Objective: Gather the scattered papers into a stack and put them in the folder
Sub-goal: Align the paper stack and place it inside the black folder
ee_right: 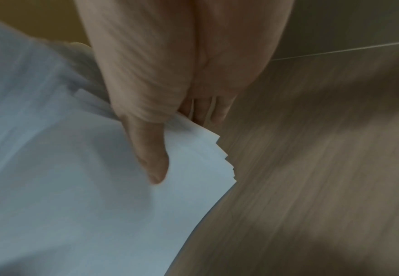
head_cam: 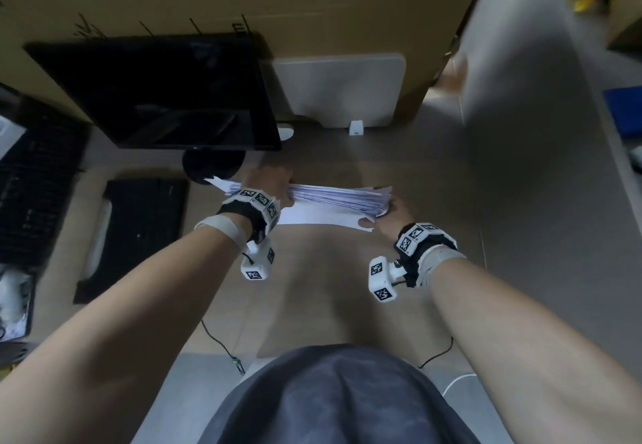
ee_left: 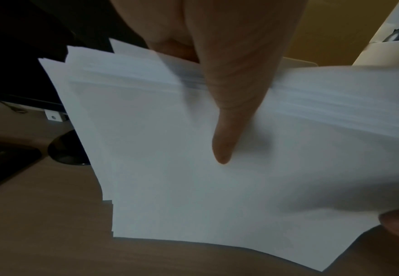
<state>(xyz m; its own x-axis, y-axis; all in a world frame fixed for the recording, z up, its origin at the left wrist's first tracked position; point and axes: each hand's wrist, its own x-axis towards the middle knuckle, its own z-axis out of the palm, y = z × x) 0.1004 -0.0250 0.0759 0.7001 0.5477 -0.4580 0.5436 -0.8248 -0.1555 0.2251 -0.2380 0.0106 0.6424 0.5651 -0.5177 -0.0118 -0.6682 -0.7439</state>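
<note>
Both hands are holding the stack of papers [head_cam: 333,202] on edge above the desk [head_cam: 434,179], roughly at the center of the head view, slightly toward 12 o'clock from the torso. The left hand [head_cam: 269,188] is gripping the stack's 9 o'clock end; in the left wrist view its thumb [ee_left: 227,119] is lying flat across the near sheet with fingers wrapped behind, so it is pinching the bundle. The right hand [head_cam: 389,216] is gripping the 3 o'clock end the same way: thumb [ee_right: 150,155] on the front face, fingers [ee_right: 208,110] curled behind.

Holding at both ends is likely keeping the sheets from sagging or sliding out while they are being squared. The edges are not flush yet: corners are stepping out at the right end and sheets are fanning at the left, so my judgement is the person is jogging the stack, probably about to tap its lower edge on the desk.

A pale flat item [head_cam: 342,87] is leaning at 12 o'clock against the cardboard [head_cam: 364,6]; possibly the folder, cannot tell. A monitor [head_cam: 156,92] is sitting at 10 o'clock, a keyboard [head_cam: 135,231] at 9 o'clock. No loose papers are showing elsewhere on the desk. Motion blur is softening all the views.
</note>
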